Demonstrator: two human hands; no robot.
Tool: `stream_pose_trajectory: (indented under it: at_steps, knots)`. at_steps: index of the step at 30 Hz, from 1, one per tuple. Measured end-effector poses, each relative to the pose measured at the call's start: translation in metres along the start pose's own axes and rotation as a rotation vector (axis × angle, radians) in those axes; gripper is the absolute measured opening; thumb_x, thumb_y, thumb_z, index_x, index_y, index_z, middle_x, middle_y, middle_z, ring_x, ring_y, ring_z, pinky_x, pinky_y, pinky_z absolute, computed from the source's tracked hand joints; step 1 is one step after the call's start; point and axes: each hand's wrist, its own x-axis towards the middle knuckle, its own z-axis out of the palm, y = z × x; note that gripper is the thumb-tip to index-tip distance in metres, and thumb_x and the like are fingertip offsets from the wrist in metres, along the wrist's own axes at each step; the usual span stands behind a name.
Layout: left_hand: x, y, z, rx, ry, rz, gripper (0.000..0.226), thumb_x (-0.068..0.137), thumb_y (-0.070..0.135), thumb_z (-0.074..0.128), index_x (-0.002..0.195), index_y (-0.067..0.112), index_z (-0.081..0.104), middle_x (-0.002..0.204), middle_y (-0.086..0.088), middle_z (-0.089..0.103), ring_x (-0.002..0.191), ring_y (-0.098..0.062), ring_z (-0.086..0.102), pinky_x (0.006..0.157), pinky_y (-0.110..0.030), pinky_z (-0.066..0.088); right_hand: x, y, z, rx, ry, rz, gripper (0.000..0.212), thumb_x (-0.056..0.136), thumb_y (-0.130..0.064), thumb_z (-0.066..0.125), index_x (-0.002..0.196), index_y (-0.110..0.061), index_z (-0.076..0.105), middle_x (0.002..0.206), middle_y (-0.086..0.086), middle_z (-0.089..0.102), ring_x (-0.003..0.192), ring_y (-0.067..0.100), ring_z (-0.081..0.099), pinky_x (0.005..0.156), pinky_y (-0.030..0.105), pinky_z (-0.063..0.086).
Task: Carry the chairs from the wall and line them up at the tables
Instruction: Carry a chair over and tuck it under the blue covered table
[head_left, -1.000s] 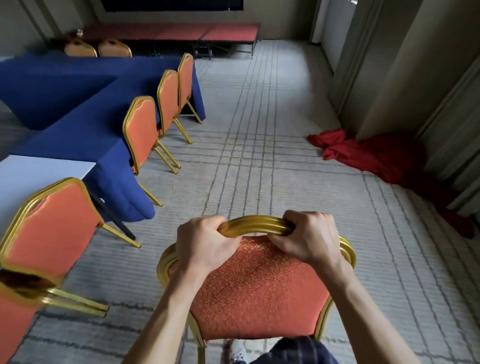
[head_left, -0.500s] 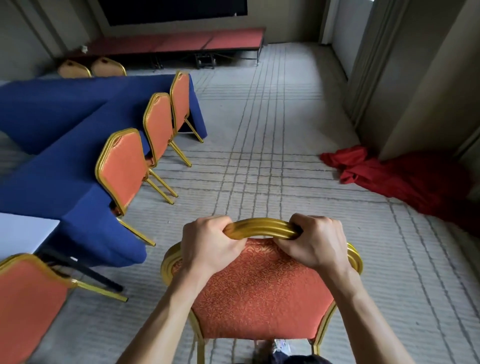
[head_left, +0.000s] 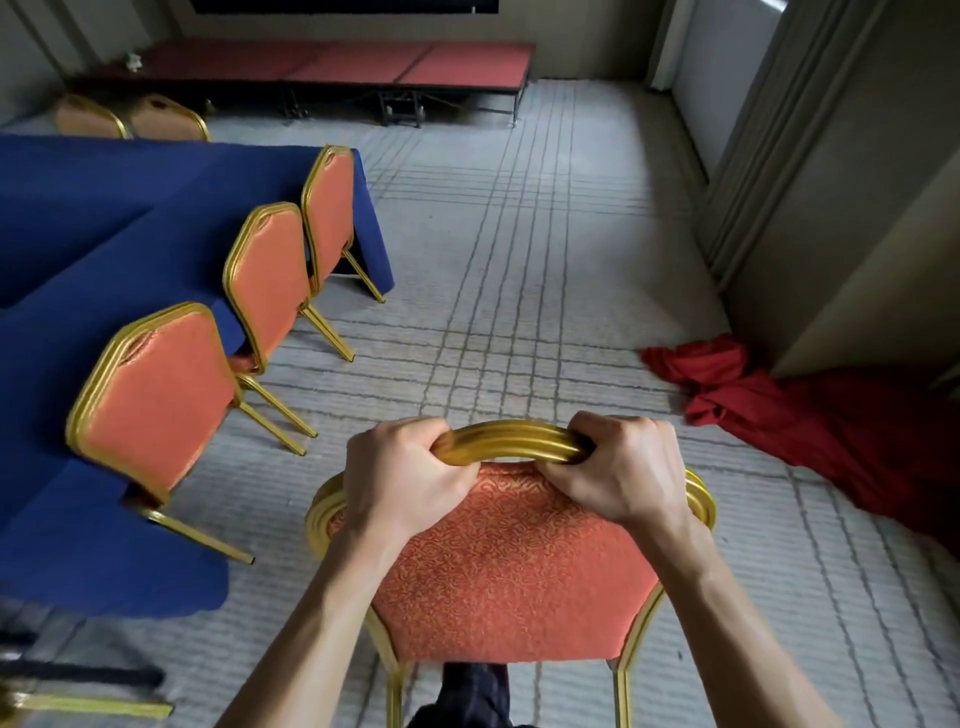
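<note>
I hold an orange chair with a gold frame (head_left: 511, 566) in front of me by the top rail of its back. My left hand (head_left: 402, 480) grips the rail's left part and my right hand (head_left: 618, 467) grips its right part. Three matching chairs stand in a row at the blue-draped table (head_left: 93, 218) on my left: the nearest chair (head_left: 156, 400), the middle chair (head_left: 270, 280) and the far chair (head_left: 330, 208). Two more chair backs (head_left: 130, 117) show behind the table.
A heap of red cloth (head_left: 810, 415) lies on the carpet at the right by the wall panels. A low red stage platform (head_left: 337, 62) runs along the far wall. A gold chair leg (head_left: 88, 706) and black table legs show at the bottom left.
I have walked forward along the table row with the chair: the chairs on the left have slid back toward me and the nearest earlier one has dropped out of view. Both grips are unchanged.
</note>
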Motion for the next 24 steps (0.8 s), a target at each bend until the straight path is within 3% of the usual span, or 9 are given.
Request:
stream_pose_trajectory:
  at_steps: [5,11,18,24]
  knots:
    - [0.111,-0.037,0.055,-0.008,-0.004,0.001,0.044,0.055,0.043,0.073,0.053,0.019,0.035,0.048,-0.002,0.053,0.047,-0.029,0.05,0.048,-0.027,0.027,0.114,0.017,0.042,-0.023,0.018,0.024,0.048,0.061,-0.065,0.06,0.059,-0.017,0.053,0.05,0.001,0.056,0.053,0.03,0.059,0.048,0.028,0.042]
    - [0.236,-0.071,0.092,-0.006,-0.018,0.023,0.043,0.058,0.048,0.07,0.055,0.011,0.047,0.05,-0.003,0.056,0.051,-0.032,0.055,0.047,-0.032,0.036,0.235,0.03,0.073,-0.033,0.032,0.052,0.049,0.06,-0.064,0.06,0.059,-0.016,0.054,0.05,0.002,0.056,0.052,0.03,0.059,0.047,0.03,0.045]
    - [0.376,-0.1,0.157,0.011,-0.014,0.085,0.042,0.058,0.044,0.072,0.053,0.018,0.04,0.048,-0.001,0.054,0.048,-0.028,0.052,0.048,-0.027,0.026,0.373,0.07,0.124,-0.036,0.042,0.077,0.046,0.063,-0.062,0.064,0.06,-0.016,0.056,0.05,0.002,0.056,0.053,0.029,0.06,0.048,0.031,0.047]
    - [0.513,-0.132,0.241,0.045,-0.017,0.07,0.043,0.061,0.05,0.068,0.054,0.018,0.039,0.05,0.0,0.054,0.05,-0.028,0.053,0.047,-0.029,0.032,0.524,0.127,0.194,-0.026,-0.053,0.076,0.052,0.064,-0.071,0.052,0.067,-0.019,0.059,0.06,0.001,0.065,0.068,0.03,0.066,0.06,0.033,0.05]
